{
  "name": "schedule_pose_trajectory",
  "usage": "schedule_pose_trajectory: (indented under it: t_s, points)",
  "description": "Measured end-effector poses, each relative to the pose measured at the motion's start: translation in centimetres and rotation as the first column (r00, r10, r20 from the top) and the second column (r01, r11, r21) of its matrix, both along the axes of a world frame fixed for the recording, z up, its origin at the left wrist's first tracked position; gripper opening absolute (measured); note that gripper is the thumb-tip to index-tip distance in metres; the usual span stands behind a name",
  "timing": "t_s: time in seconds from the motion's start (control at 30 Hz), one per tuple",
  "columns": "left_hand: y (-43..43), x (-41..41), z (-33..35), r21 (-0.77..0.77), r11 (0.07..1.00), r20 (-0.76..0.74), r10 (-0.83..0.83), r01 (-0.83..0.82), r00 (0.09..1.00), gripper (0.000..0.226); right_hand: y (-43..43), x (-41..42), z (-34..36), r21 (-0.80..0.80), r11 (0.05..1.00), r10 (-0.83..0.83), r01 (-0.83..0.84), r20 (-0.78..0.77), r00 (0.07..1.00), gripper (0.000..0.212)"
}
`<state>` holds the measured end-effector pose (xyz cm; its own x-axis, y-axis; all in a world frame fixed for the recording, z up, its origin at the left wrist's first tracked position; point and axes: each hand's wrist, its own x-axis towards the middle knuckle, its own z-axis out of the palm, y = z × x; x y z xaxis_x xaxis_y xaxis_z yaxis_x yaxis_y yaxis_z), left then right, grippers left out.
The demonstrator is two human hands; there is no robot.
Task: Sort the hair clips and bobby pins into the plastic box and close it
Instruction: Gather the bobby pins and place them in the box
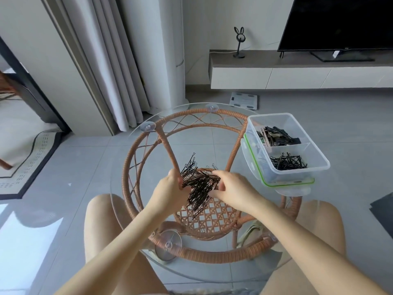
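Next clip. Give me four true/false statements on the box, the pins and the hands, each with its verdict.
1. The plastic box is closed. False: it stands open, resting on its green-rimmed lid.
2. The left hand and the right hand both hold the pile of bobby pins on the glass table. True.
3. The box's near compartment is empty. False: it holds sorted bobby pins.
4. Hair clips lie in the box's far compartment. True.
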<state>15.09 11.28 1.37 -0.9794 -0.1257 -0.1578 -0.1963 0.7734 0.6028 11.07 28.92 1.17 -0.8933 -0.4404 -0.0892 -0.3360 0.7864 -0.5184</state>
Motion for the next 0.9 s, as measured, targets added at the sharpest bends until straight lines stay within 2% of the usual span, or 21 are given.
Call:
schedule_pose_trajectory:
  t_s: [0.1, 0.13, 0.2, 0.23, 0.3, 0.4, 0.47, 0.53, 0.67, 0.77, 0.9]
  points:
    - [-0.9, -0.5, 0.2, -0.016, 1.000, -0.024, 0.026, -0.026, 0.999, 0.020, 0.2, -0.9, 0.4, -0.035, 0.999, 0.021, -0.020, 0.045, 0.999, 0.076]
    - [-1.5, -0.5, 0.4, -0.055, 0.997, -0.037, 0.047, -0.049, 0.998, 0.027, 0.6, -1.2, 0.5, 0.006, 1.000, 0.022, -0.022, 0.035, 0.999, 0.086]
    - [-2.4, -0.3, 0.6, -0.184, 0.982, -0.025, 0.050, -0.053, 0.998, 0.052, 1.5, -2.0, 0.5, 0.185, 0.982, 0.033, -0.038, 0.030, 0.999, 0.108]
    - [-2.5, -0.2, 0.6, -0.254, 0.967, 0.012, 0.014, -0.011, 1.000, 0.069, 1.7, -2.3, 0.6, 0.262, 0.964, 0.039, -0.052, 0.053, 0.998, 0.115]
    - [-1.8, 0.4, 0.6, -0.348, 0.927, 0.102, -0.110, 0.139, 0.989, 0.098, 1.8, -2.7, 0.7, 0.312, 0.946, 0.048, -0.083, 0.120, 0.992, 0.121]
    - [0.5, 1.2, -0.1, -0.423, 0.856, 0.122, -0.273, 0.298, 0.954, 0.113, 1.3, -3.0, 0.8, 0.333, 0.934, 0.085, -0.131, 0.149, 0.985, 0.122]
    - [1.3, 0.9, -0.5, -0.466, 0.829, 0.105, -0.296, 0.310, 0.949, 0.112, 0.9, -2.8, 0.9, 0.351, 0.925, 0.109, -0.146, 0.122, 0.987, 0.117]
    - [1.4, 0.1, -0.5, -0.460, 0.836, 0.091, -0.292, 0.301, 0.952, 0.101, 0.6, -2.5, 0.8, 0.312, 0.936, 0.138, -0.162, 0.099, 0.986, 0.106]
    - [1.0, -1.3, -0.2, -0.343, 0.887, 0.047, -0.311, 0.308, 0.949, 0.065, 0.6, -2.0, 1.0, 0.196, 0.966, 0.157, -0.170, 0.080, 0.984, 0.084]
    - [0.6, -1.8, 0.2, -0.317, 0.896, -0.005, -0.328, 0.310, 0.945, 0.039, 0.5, -1.7, 0.9, 0.107, 0.986, 0.122, -0.125, 0.036, 0.992, 0.065]
    - [0.1, -2.2, 0.6, -0.340, 0.889, -0.012, -0.331, 0.307, 0.944, 0.032, 0.0, -1.3, 0.8, 0.067, 0.993, 0.099, -0.102, 0.052, 0.994, 0.059]
